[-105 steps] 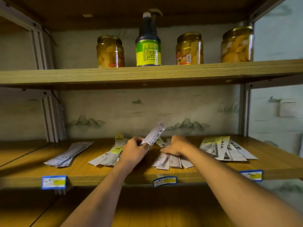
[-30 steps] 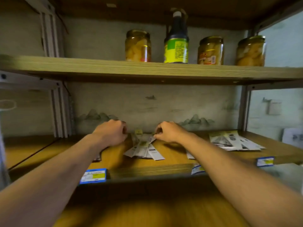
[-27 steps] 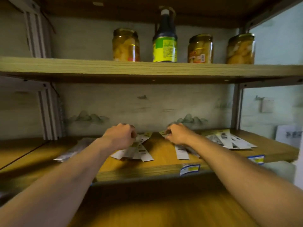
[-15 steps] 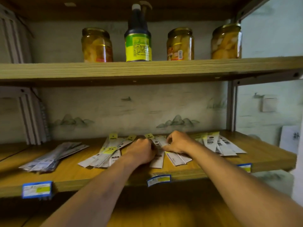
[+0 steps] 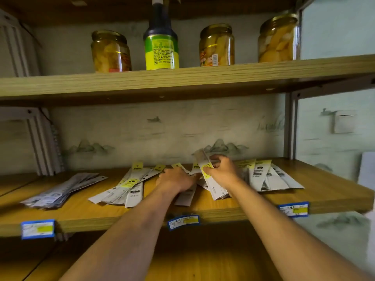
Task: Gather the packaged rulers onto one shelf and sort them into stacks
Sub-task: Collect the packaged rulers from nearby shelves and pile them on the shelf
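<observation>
Landmark: middle shelf (image 5: 316,191), wooden board; all places are given against it.
Right hand (image 5: 222,171): above the shelf's centre, thumb and fingers pinched on one packaged ruler (image 5: 210,180); the ruler's far end is tilted up off the board, its near end down among the centre pile.
Left hand (image 5: 176,179): just left of the right hand, palm down, resting on the centre pile (image 5: 187,196); whether its fingers curl round a ruler cannot be told, the back of the hand hides them.
Left-centre stack (image 5: 123,189): fanned rulers with yellow headers, lying flat on the shelf left of the left hand.
Far-left stack (image 5: 60,190): greyer packets, flat, well apart from the hands, towards the shelf's left end.
Right stack (image 5: 269,177): fanned rulers, flat, just right of the right hand.
Shelf front edge: three blue price tags (image 5: 183,222).
Upper shelf (image 5: 182,78): three glass jars (image 5: 217,45) of yellow preserves and a dark bottle (image 5: 161,41) with a green-yellow label.
</observation>
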